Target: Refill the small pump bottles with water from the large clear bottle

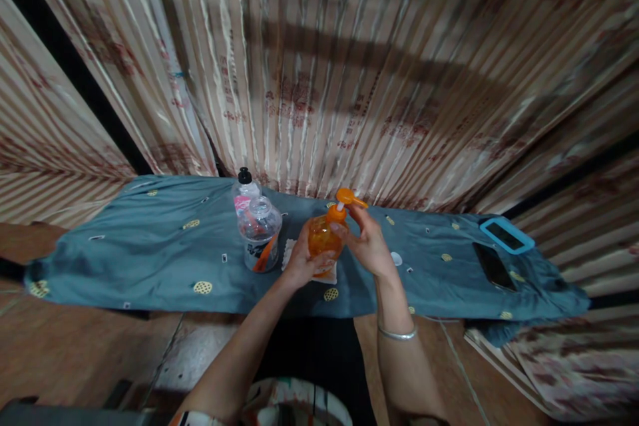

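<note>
An orange pump bottle (322, 238) stands on a teal cloth-covered table (150, 246), on a small white cloth (289, 254). My left hand (302, 259) wraps around the bottle's body from the left. My right hand (367, 243) grips the bottle's neck just under the orange pump head (347, 198), fingers curled around it. A silver bangle sits on my right wrist.
A clear plastic jar (259, 233) and a bottle with a black cap (245, 188) stand just left of the orange bottle. A dark phone (493, 266) and a phone in a blue case (506, 235) lie at the table's right end. Striped curtains hang behind.
</note>
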A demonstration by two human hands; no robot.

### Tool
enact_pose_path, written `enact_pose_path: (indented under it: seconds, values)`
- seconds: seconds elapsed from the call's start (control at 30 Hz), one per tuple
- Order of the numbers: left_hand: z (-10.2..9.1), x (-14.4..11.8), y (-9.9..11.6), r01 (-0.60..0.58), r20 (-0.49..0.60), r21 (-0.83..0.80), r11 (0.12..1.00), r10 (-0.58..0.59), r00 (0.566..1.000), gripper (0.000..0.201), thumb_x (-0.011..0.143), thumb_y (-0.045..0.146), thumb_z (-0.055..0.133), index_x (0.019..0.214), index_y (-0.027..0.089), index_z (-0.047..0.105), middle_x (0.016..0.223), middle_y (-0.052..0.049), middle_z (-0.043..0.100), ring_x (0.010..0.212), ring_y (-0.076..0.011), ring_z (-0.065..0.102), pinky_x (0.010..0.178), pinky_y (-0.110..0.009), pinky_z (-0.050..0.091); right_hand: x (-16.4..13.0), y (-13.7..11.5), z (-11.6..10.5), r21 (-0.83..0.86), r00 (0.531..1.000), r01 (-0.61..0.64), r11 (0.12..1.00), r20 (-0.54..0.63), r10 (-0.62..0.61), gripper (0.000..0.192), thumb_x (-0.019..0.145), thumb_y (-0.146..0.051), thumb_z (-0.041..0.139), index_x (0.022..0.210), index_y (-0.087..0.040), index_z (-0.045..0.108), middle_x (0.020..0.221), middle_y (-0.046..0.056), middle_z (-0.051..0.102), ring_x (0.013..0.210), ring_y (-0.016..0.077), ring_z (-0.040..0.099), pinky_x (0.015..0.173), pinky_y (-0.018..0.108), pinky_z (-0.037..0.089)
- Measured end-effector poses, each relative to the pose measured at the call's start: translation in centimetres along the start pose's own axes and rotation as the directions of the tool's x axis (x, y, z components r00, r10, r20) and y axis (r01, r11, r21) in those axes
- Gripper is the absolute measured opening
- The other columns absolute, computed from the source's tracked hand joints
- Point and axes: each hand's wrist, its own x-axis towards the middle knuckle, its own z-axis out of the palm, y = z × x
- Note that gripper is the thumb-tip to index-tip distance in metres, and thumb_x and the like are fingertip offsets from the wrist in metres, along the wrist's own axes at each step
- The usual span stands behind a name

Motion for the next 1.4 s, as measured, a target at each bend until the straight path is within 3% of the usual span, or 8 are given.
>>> enact_pose_path:
  seconds: [0.17, 0.33, 0.57, 0.9, 1.0, 1.17, 1.3, 1.4]
  values:
    - [0.0, 0.0, 0.2, 0.007, -0.008, 0.002, 1.0, -0.007, 1.0, 0.08, 0.083, 0.043, 0.091, 0.154, 0.028, 0.055, 0.15, -0.011, 0.07, 0.139, -0.0344, 0.069, 0.125, -0.058, 0.053, 2.2, -0.5, -1.1, 0.054, 0.977, -0.002, 0.999, 0.215, -0.009, 0.052, 0.079, -0.066, 0.094, 0.104, -0.022, 0.082, 0.123, 0.013, 0.086, 0.126, 0.0332, 0.077, 0.121, 0.06, 0.051]
    - [0.2, 0.1, -0.2, -0.016, -0.002, -0.016, 1.0, 0.016, 1.0, 0.082, 0.084, 0.043, 0.09, 0.155, 0.027, 0.053, 0.151, -0.012, 0.069, 0.141, -0.0346, 0.067, 0.127, -0.058, 0.051, 2.3, 0.1, -0.8, 0.135, 0.976, -0.038, 0.99, 0.219, 0.008, 0.058, 0.082, -0.067, 0.092, 0.114, -0.021, 0.079, 0.122, 0.011, 0.085, 0.119, 0.0297, 0.078, 0.113, 0.055, 0.059]
    - [0.1, 0.0, -0.2, -0.01, 0.005, -0.028, 1.0, 0.01, 1.0, 0.082, 0.083, 0.043, 0.092, 0.154, 0.027, 0.054, 0.153, -0.012, 0.068, 0.143, -0.0349, 0.065, 0.129, -0.059, 0.049, 1.9, 0.2, -1.4, 0.089, 0.963, -0.028, 0.996, 0.27, 0.003, 0.05, 0.085, -0.063, 0.092, 0.11, -0.022, 0.081, 0.127, 0.012, 0.084, 0.128, 0.0319, 0.075, 0.121, 0.059, 0.051]
    - [0.0, -0.1, -0.2, 0.008, 0.0, -0.055, 0.998, -0.008, 1.0, 0.084, 0.081, 0.044, 0.094, 0.154, 0.027, 0.055, 0.152, -0.012, 0.068, 0.143, -0.0363, 0.066, 0.128, -0.059, 0.05, 4.0, -1.1, -3.3, 0.002, 0.874, 0.008, 1.0, 0.486, -0.008, 0.055, 0.085, -0.07, 0.087, 0.112, -0.023, 0.082, 0.125, 0.011, 0.085, 0.124, 0.0304, 0.078, 0.115, 0.053, 0.058]
    - [-0.1, -0.1, -0.4, -0.017, 0.0, -0.034, 0.999, 0.017, 1.0, 0.084, 0.082, 0.047, 0.093, 0.154, 0.026, 0.053, 0.152, -0.013, 0.068, 0.143, -0.0366, 0.067, 0.127, -0.058, 0.051, 3.5, -1.6, -2.9, -0.109, 0.911, 0.082, 0.991, 0.412, -0.03, 0.051, 0.086, -0.069, 0.084, 0.107, -0.023, 0.082, 0.121, 0.013, 0.086, 0.12, 0.0332, 0.079, 0.115, 0.058, 0.055]
    - [-0.2, -0.2, -0.8, 0.008, -0.013, -0.002, 1.0, -0.008, 1.0, 0.09, 0.081, 0.049, 0.093, 0.155, 0.024, 0.05, 0.153, -0.016, 0.068, 0.144, -0.0391, 0.066, 0.128, -0.06, 0.049, 1.2, -2.2, -1.0, -0.322, 0.983, 0.131, 0.938, 0.168, -0.08, 0.047, 0.091, -0.061, 0.073, 0.108, -0.018, 0.082, 0.114, 0.02, 0.085, 0.111, 0.0396, 0.08, 0.106, 0.062, 0.059]
    - [-0.4, -0.1, -0.5, -0.033, 0.018, 0.014, 0.999, 0.033, 0.999, 0.085, 0.086, 0.05, 0.089, 0.156, 0.023, 0.049, 0.152, -0.016, 0.069, 0.141, -0.038, 0.069, 0.123, -0.057, 0.055, -0.2, -2.6, 1.0, -0.417, 0.992, 0.099, 0.904, -0.026, -0.121, 0.064, 0.095, -0.061, 0.06, 0.111, -0.004, 0.082, 0.116, 0.033, 0.08, 0.124, 0.0483, 0.073, 0.116, 0.069, 0.052]
    - [-0.5, 0.0, -0.2, -0.047, 0.036, 0.053, 0.998, 0.045, 0.998, 0.086, 0.087, 0.054, 0.087, 0.157, 0.023, 0.047, 0.152, -0.016, 0.07, 0.139, -0.0374, 0.071, 0.119, -0.055, 0.058, -0.7, -2.4, 2.2, -0.417, 0.985, 0.065, 0.907, -0.121, -0.126, 0.079, 0.098, -0.069, 0.054, 0.115, 0.002, 0.082, 0.118, 0.035, 0.078, 0.126, 0.0492, 0.072, 0.118, 0.069, 0.052]
